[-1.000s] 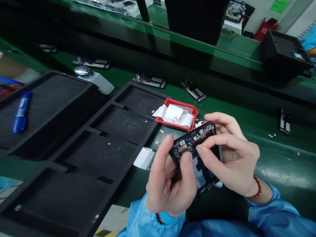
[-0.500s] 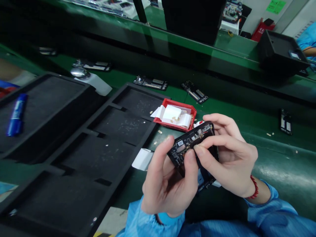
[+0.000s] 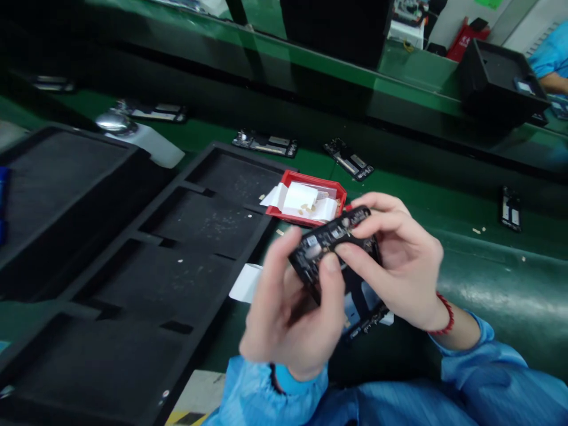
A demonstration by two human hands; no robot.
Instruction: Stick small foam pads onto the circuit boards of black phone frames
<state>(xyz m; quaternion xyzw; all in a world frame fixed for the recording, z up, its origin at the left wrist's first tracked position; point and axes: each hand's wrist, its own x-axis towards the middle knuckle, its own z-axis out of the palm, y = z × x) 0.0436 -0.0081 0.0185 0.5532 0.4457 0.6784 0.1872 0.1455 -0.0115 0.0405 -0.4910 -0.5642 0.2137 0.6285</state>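
Both hands hold an opened phone [image 3: 361, 296] tilted above the green bench, its circuit board showing along the upper end. My left hand [image 3: 293, 313] grips the left edge between thumb and fingers, the thumb lying against the board. My right hand [image 3: 402, 260] closes round the right side; its thumb presses on the board beside the left thumb, and its index finger rests near the top edge. Just beyond the phone sits a red tray [image 3: 306, 219] holding white paper strips and small tan pieces. The phone's underside is hidden.
A black compartment tray [image 3: 153, 248] lies left, beside a raised black box [image 3: 62, 207] and a white bottle with a metal cap [image 3: 155, 145]. Several phone assemblies, such as this one [image 3: 265, 144], line the bench's back. At upper right, a person's blue sleeve [image 3: 550, 56] shows.
The view has shifted, so most things appear slightly further left. Both hands still hold the phone; the right index finger has moved off the board's middle toward its upper edge.
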